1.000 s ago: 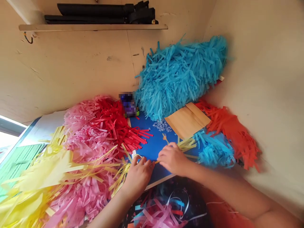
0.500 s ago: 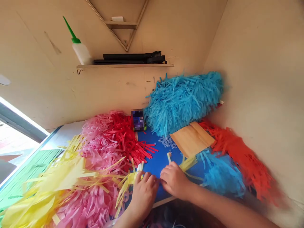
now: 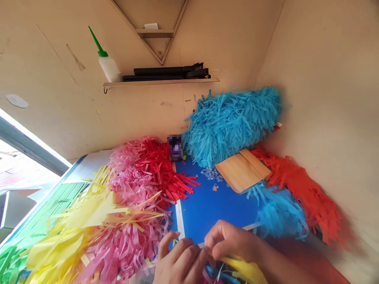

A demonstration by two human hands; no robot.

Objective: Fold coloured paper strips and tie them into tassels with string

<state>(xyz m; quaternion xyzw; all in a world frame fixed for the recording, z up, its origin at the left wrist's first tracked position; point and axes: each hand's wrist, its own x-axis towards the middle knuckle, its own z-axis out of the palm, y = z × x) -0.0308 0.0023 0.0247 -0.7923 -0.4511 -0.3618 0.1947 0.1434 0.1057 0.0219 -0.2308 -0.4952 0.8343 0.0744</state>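
Observation:
My left hand [image 3: 180, 258] and my right hand [image 3: 227, 240] meet at the bottom centre, fingertips pinched together. Yellow tissue paper fringe [image 3: 245, 270] comes out beneath my right hand and hangs toward the lower edge. Most of its middle is hidden by my fingers. My left index finger is raised and bent, while its other fingers are curled in. Close to the left hand lies pink tissue fringe [image 3: 127, 240], with yellow fringed tissue [image 3: 91, 213] heaped partly over it.
A blue tabletop [image 3: 219, 209] bears red fringe [image 3: 177, 183], small clear pieces [image 3: 211, 173], a brown envelope [image 3: 242, 171], blue fringe [image 3: 278, 213] and orange-red fringe [image 3: 304, 189]. Green strips [image 3: 56, 209] lie left. Behind is a big blue fringed bundle [image 3: 233, 122]; a glue bottle [image 3: 108, 67] stands on the shelf [image 3: 162, 82].
Both hands have come down toward me, carrying the yellow tissue fringe off the blue tabletop. Its strips no longer spread out to both sides. The view has shifted slightly.

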